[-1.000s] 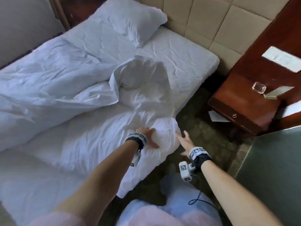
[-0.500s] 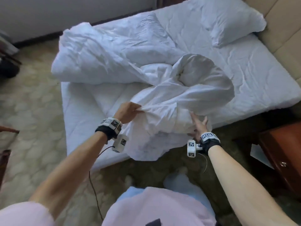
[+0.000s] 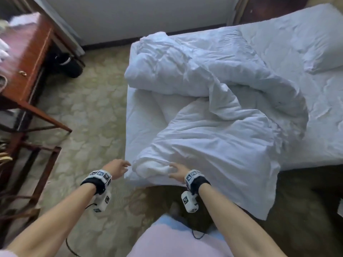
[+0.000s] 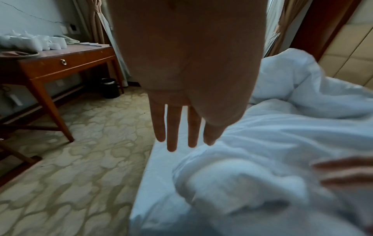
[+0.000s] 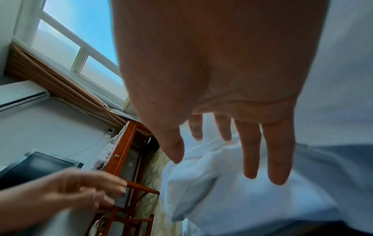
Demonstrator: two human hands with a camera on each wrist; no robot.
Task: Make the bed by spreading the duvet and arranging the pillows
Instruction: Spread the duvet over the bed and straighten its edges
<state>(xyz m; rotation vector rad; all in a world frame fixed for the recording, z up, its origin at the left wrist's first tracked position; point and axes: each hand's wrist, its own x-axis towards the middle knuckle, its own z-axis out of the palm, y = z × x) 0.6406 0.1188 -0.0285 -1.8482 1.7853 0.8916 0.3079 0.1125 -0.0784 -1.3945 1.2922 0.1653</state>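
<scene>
White cotton in a rumpled heap: the duvet (image 3: pixel 213 115) lies bunched across the foot half of the bed (image 3: pixel 141 108), one flap spilling over the near edge toward the floor. Its bunched corner (image 3: pixel 152 168) sits right at the near edge, close to the bed's foot corner, directly between the two hands. The left hand (image 3: pixel 116 166) hovers just beside that corner on the foot side, fingers straight and holding nothing; the right hand (image 3: pixel 179 172) flanks it on the head side, fingers likewise spread and empty, perhaps just brushing the cloth. The heap's long axis seems to run away from the hands toward the far edge. One pillow (image 3: pixel 323 60) rests at the head end, well apart. Both hands look equally near, so a two-handed grasp of the corner seems the likely next move.
</scene>
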